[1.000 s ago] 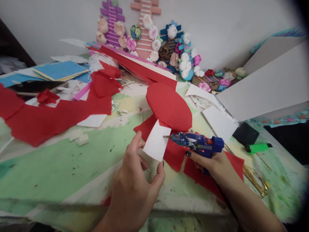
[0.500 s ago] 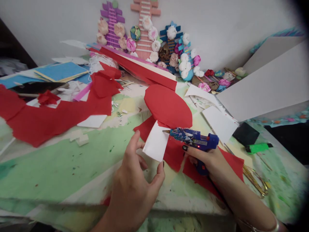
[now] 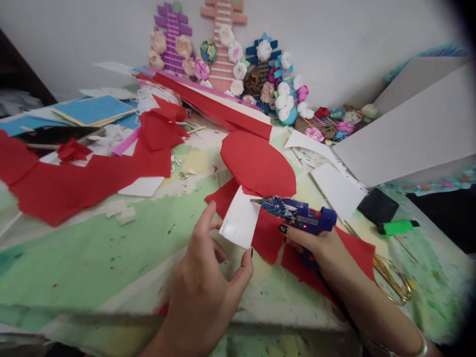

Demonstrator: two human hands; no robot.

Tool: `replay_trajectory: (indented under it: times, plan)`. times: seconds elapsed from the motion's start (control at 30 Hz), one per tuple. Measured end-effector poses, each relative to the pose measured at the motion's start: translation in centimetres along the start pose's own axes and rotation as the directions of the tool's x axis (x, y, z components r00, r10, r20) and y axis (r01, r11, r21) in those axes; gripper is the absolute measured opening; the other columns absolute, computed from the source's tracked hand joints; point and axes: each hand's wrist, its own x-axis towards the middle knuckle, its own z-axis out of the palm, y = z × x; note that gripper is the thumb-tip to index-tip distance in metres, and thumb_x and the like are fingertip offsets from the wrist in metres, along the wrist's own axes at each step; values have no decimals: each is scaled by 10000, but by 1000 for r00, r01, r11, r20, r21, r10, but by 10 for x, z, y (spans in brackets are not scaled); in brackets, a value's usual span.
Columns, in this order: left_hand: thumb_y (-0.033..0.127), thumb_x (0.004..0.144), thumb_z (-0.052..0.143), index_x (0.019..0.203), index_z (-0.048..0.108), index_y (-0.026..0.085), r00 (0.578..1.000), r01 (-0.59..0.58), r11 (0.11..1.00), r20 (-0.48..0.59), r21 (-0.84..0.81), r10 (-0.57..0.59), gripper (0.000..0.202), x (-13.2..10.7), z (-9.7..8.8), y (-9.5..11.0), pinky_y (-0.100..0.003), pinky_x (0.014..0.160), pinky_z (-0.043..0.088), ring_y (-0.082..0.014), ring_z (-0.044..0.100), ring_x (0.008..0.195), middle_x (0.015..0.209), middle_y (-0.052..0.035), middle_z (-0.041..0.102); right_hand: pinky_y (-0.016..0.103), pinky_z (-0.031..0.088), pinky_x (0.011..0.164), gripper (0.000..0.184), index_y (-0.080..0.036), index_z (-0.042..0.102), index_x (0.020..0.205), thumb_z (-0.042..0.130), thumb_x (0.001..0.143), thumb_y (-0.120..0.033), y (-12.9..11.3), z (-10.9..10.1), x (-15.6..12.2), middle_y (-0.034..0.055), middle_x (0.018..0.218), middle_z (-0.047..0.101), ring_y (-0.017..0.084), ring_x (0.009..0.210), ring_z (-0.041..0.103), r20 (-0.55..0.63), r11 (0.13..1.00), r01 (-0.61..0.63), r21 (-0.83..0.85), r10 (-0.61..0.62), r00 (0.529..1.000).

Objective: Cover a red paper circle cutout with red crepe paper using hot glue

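Note:
My left hand [image 3: 208,277] pinches the lower edge of a small white card piece [image 3: 240,218] between thumb and fingers, holding it tilted above the table. My right hand [image 3: 316,245] grips a blue glue gun [image 3: 299,215] with a red light lit on its side. The gun's nozzle touches the card's upper right edge. Behind the card lies a red paper oval [image 3: 258,163], and red paper scraps [image 3: 271,238] lie under both hands.
Paint-stained green table [image 3: 92,248]. Red paper sheets [image 3: 74,178] spread at left, blue sheets [image 3: 92,108] behind. Paper-flower crafts [image 3: 238,64] line the wall. White boards [image 3: 401,134] at right, white card [image 3: 336,188], green marker [image 3: 396,228], gold scissors [image 3: 394,282].
The glue gun moved left and slightly up until its nozzle met the card's upper right edge. My left hand kept the card nearly still.

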Motion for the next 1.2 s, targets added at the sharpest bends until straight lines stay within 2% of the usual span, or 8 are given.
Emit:
replay_trajectory:
  times: [0.13, 0.3, 0.43, 0.67, 0.83, 1.07, 1.2]
  plan:
    - [277, 751, 668, 1425, 240, 229, 1000, -1, 1000, -1, 10, 1, 800, 0, 0, 1, -216, 437, 454, -110, 569, 582, 1045, -73, 598, 260, 331, 427, 406, -200, 666, 990, 763, 686, -452, -2, 2, -1, -16, 575, 586, 118, 449, 442, -15, 994, -63, 86, 65, 998]
    - [250, 741, 670, 1425, 240, 231, 1000, -10, 1000, 0, 21, 10, 807, 0, -1, 2, -217, 442, 459, -106, 565, 569, 1019, -62, 600, 283, 412, 506, 332, -198, 640, 878, 771, 656, -408, -10, 6, 4, 0, 618, 599, 172, 592, 555, -43, 994, -28, 108, 32, 999]
    - [270, 735, 678, 1418, 258, 220, 1000, -3, 1000, -19, 30, 4, 802, 0, -1, 1, -219, 433, 459, -108, 562, 560, 995, -55, 604, 297, 434, 515, 260, -209, 634, 803, 757, 662, -389, -12, 3, 4, 8, 614, 602, 200, 635, 584, -67, 998, -21, 64, 26, 997]
    - [272, 733, 681, 1410, 271, 223, 1000, 2, 1000, -18, 24, -2, 792, 0, -1, 1, -223, 433, 455, -109, 558, 561, 1003, -59, 610, 308, 441, 516, 259, -222, 659, 895, 729, 706, -384, -1, -10, 1, 10, 607, 614, 226, 659, 606, -106, 1000, -15, 7, 16, 994]
    - [279, 733, 686, 1413, 272, 225, 1000, 25, 999, -18, 41, -24, 797, 1, -1, 2, -227, 446, 464, -114, 568, 578, 1018, -62, 613, 309, 436, 495, 257, -218, 658, 928, 718, 726, -365, 0, -11, 1, 22, 615, 616, 236, 674, 614, -112, 1000, 7, -20, -9, 994]
    - [299, 743, 677, 1415, 268, 216, 1000, 18, 999, -16, 45, -18, 791, 0, 0, 2, -228, 439, 452, -121, 571, 571, 997, -65, 621, 296, 377, 429, 207, -224, 657, 871, 720, 731, -363, 2, -14, -5, 0, 525, 544, 195, 547, 545, -80, 999, 18, -32, -21, 997]
    - [307, 739, 679, 1409, 282, 205, 999, 16, 998, -28, 54, -15, 785, 0, 0, 2, -227, 439, 453, -114, 560, 559, 980, -61, 617, 279, 330, 435, 209, -218, 638, 775, 725, 724, -401, 5, -17, -2, -31, 490, 495, 134, 457, 441, -120, 999, -41, -17, 39, 992]
